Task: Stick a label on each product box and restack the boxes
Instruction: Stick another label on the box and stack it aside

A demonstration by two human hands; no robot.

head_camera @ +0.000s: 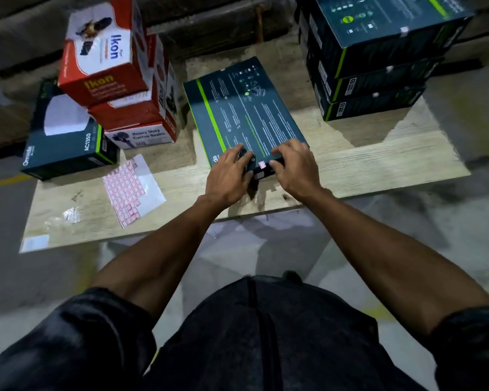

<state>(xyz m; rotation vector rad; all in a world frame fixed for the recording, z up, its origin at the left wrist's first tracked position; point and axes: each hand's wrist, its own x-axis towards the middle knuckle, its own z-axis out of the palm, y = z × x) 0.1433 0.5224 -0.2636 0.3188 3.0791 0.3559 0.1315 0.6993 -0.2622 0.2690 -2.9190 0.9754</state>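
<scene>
Both hands are meeting at frame centre: left hand (228, 176) and right hand (295, 167) are curling fingers over the near edge of a flat dark box (243, 111), flanking a pink label (262, 165); label sheet (132, 189) is lying lower left.

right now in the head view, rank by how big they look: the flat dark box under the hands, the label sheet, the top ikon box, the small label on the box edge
1. flat dark box
2. top ikon box and label sheet: look alike, left unranked
3. small label
</scene>
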